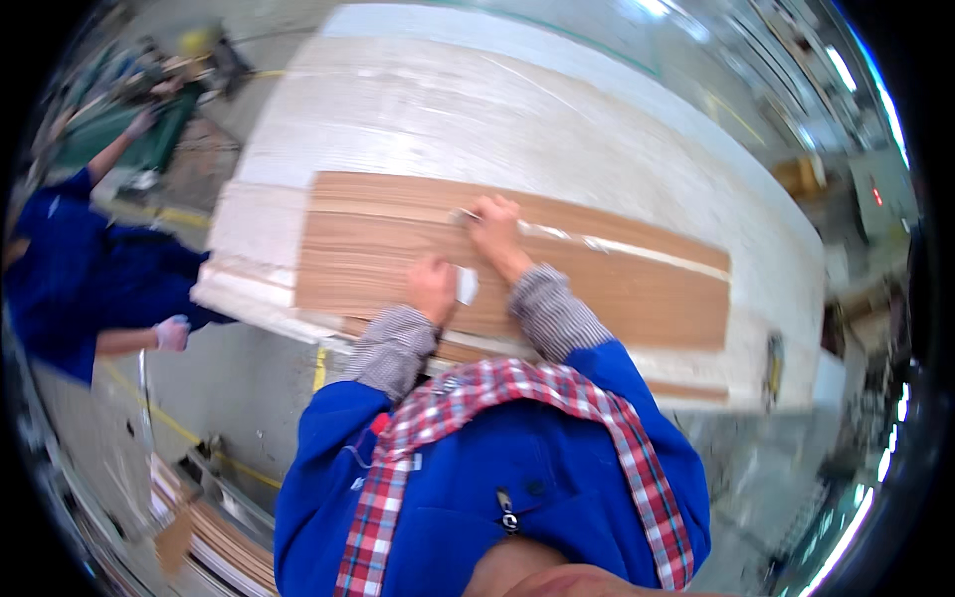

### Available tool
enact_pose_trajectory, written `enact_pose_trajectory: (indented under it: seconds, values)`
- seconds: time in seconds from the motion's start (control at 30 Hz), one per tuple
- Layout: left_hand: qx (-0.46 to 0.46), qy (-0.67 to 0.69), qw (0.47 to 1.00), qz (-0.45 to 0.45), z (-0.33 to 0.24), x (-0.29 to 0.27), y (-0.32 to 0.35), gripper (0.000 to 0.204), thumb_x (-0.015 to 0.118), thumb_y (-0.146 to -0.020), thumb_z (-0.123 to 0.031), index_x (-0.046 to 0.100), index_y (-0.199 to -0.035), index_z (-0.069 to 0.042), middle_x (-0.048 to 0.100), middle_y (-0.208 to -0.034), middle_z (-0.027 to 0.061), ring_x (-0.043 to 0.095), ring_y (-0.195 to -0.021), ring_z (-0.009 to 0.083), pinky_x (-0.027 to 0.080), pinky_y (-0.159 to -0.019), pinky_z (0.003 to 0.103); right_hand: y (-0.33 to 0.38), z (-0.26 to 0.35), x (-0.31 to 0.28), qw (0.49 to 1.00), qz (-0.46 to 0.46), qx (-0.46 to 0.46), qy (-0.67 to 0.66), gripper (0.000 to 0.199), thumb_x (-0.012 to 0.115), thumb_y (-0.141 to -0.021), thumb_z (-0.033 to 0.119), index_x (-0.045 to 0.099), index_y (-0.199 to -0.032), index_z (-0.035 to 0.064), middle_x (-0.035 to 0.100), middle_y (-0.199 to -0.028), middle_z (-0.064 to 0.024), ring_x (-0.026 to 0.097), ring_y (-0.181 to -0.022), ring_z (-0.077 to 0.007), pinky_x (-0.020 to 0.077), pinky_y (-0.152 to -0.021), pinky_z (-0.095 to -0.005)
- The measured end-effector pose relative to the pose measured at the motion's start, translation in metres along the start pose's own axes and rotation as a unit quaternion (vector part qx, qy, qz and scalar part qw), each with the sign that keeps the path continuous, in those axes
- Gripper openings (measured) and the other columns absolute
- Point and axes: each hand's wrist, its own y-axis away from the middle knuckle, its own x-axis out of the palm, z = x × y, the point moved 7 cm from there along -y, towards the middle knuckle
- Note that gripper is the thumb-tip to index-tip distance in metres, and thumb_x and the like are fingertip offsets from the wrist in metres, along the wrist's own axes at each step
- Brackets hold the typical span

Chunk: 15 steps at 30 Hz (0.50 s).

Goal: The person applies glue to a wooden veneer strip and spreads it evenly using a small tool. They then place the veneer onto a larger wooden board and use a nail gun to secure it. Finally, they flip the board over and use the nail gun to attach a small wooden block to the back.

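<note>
The person's left hand [433, 289] is resting on a long brown veneer sheet [617, 289], just at 7 o'clock of the right hand. Its fingers are curling narrow around a small white roll [466, 286] that is peeking out at the hand's 3 o'clock side; what kind of roll it is cannot be told for sure. The right hand [495, 231] is lying higher on the same sheet, at 1 o'clock of the left hand, its fingers pressing down flat on the near end of a pale tape strip [617, 246]; whether they are pinching anything cannot be told. The strip is running away from the fingertips toward 3 o'clock along the sheet, following a seam.

The veneer sheet is lying across the near half of a wide whitish worktop [477, 109], which is stretching off toward 12 o'clock. Both grey checked cuffs are showing above blue sleeves, and a red and white plaid collar is filling the lower middle of the view.

At 9 o'clock a second person in blue work clothes [60, 269] is standing beside the worktop, a gloved hand [171, 332] hanging near its corner. At 7 o'clock a stack of thin wood sheets [234, 557] is lying on the floor.
</note>
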Motion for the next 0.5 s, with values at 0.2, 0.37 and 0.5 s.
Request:
enact_pose_trajectory:
  seconds: [0.2, 0.37, 0.5]
  values:
    - [0.045, 0.053, 0.997, -0.025, -0.018, -0.006, -0.011, 0.013, 0.057, -0.077, -0.016, 0.055, -0.075, -0.003, 0.051, -0.086, 0.0130, 0.049, -0.084, 0.0290, 0.039, -0.074, 0.040, 0.007, -0.037, -0.016, 0.983, -0.019, 0.140, -0.117, 0.016, 0.072, -0.072, 0.009, 0.061, -0.081, 0.0005, 0.062, -0.074, -0.0073, 0.058, -0.070, -0.0150, 0.0456, -0.061, -0.0292]
    - [0.029, 0.054, 0.998, -0.028, -0.015, -0.007, -0.004, 0.017, 0.057, -0.081, -0.020, 0.055, -0.076, -0.004, 0.049, -0.084, 0.0111, 0.048, -0.082, 0.0271, 0.038, -0.073, 0.038, 0.011, -0.038, -0.033, 0.906, -0.088, 0.219, -0.350, 0.019, 0.071, -0.076, 0.011, 0.058, -0.085, -0.0002, 0.058, -0.071, -0.0010, 0.054, -0.063, -0.0115, 0.0427, -0.054, -0.0258]
    - [0.023, 0.053, 0.998, -0.026, -0.007, -0.007, 0.001, 0.015, 0.057, -0.082, -0.018, 0.055, -0.075, -0.004, 0.053, -0.088, 0.0109, 0.050, -0.084, 0.0272, 0.039, -0.073, 0.039, 0.034, -0.071, -0.036, 0.846, -0.084, 0.281, -0.446, 0.017, 0.068, -0.079, 0.009, 0.058, -0.091, 0.0039, 0.060, -0.076, 0.0009, 0.055, -0.065, -0.0087, 0.0421, -0.057, -0.0210]
